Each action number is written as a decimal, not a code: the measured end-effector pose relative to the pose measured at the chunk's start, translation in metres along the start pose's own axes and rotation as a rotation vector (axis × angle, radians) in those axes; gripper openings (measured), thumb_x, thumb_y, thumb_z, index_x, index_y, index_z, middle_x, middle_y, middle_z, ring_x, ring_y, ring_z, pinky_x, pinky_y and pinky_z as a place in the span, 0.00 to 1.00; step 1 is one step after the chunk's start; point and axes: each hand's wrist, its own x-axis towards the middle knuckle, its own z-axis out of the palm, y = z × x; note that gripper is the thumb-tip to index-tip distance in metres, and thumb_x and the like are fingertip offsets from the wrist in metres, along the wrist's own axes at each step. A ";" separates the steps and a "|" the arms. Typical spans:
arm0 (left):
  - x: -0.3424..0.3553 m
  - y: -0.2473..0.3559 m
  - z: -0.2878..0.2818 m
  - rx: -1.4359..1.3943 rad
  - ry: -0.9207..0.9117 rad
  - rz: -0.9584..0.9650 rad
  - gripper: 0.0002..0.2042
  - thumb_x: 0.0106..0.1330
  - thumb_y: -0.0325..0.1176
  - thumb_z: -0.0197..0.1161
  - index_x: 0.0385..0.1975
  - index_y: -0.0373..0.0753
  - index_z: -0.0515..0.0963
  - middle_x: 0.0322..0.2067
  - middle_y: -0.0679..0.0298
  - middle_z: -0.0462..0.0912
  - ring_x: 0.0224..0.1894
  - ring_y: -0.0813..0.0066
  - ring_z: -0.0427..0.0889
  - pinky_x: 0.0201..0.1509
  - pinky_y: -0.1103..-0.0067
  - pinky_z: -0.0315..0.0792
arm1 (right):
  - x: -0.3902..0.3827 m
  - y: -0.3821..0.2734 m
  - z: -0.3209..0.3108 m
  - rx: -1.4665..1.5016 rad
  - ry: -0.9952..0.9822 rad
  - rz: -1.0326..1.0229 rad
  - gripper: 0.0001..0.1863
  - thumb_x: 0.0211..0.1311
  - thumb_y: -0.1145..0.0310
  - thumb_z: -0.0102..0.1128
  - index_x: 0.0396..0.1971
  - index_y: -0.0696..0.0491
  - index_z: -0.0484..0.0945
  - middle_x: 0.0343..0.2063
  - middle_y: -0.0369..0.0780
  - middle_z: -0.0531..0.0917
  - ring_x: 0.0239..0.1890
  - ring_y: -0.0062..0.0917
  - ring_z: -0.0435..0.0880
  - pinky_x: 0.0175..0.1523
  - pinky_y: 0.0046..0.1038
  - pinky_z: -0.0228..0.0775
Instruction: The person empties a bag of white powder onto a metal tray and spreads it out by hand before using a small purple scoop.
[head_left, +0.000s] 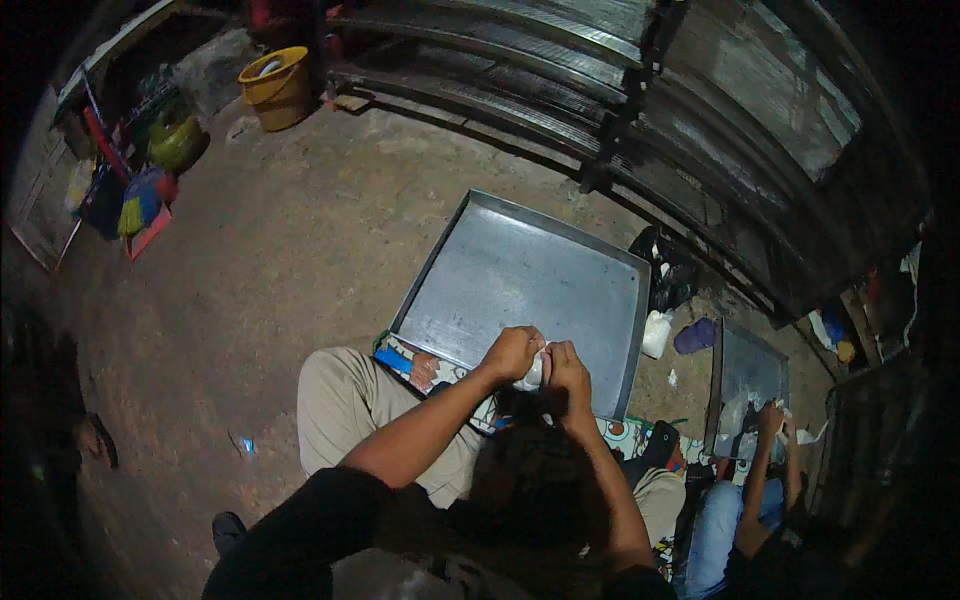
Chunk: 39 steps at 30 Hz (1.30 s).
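Close together over the near edge of a large grey metal tray (520, 265), my two hands meet in front of my lap. Fingers bent in a pinch, my left hand (511, 355) grips the top of a small white plastic bag (532, 375). My right hand (567, 378) is closed on the same bag from the other side. What the bag contains is hidden by my fingers and the dim light. Beneath my forearms, a patterned cloth (480, 412) runs along the tray's near side.
To the right, another person's hands (778, 418) handle clear plastic over a smaller tray (752, 355). Between the trays stand a purple cup (694, 336), a white packet (656, 334) and a black bag (664, 270). Metal racks (490, 60) line the back; a yellow bucket (277, 90) sits far left.
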 end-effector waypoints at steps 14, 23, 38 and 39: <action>0.003 0.022 -0.021 -0.113 -0.137 0.125 0.09 0.69 0.32 0.58 0.37 0.33 0.79 0.35 0.50 0.83 0.41 0.49 0.82 0.46 0.65 0.75 | 0.001 0.013 -0.003 0.112 -0.077 0.101 0.08 0.70 0.71 0.49 0.39 0.62 0.70 0.36 0.56 0.76 0.37 0.54 0.78 0.42 0.46 0.70; 0.004 0.021 -0.032 0.067 -0.151 0.366 0.12 0.63 0.34 0.62 0.41 0.34 0.82 0.35 0.53 0.82 0.40 0.50 0.81 0.47 0.65 0.74 | 0.004 0.020 -0.014 0.210 -0.136 0.054 0.06 0.70 0.73 0.48 0.40 0.61 0.69 0.36 0.53 0.75 0.39 0.51 0.77 0.46 0.44 0.70; 0.010 -0.006 -0.020 -0.446 -0.352 -0.121 0.12 0.60 0.36 0.65 0.36 0.33 0.84 0.26 0.64 0.84 0.28 0.80 0.78 0.34 0.77 0.73 | 0.004 0.025 -0.019 0.338 -0.177 0.081 0.08 0.70 0.70 0.50 0.39 0.60 0.71 0.35 0.49 0.77 0.36 0.43 0.77 0.45 0.36 0.70; 0.010 -0.007 -0.021 -0.400 -0.351 -0.102 0.12 0.61 0.36 0.65 0.36 0.33 0.84 0.26 0.64 0.84 0.28 0.80 0.77 0.35 0.78 0.73 | 0.004 0.025 -0.019 0.301 -0.158 0.029 0.07 0.70 0.71 0.51 0.40 0.60 0.72 0.34 0.49 0.76 0.35 0.43 0.77 0.44 0.36 0.71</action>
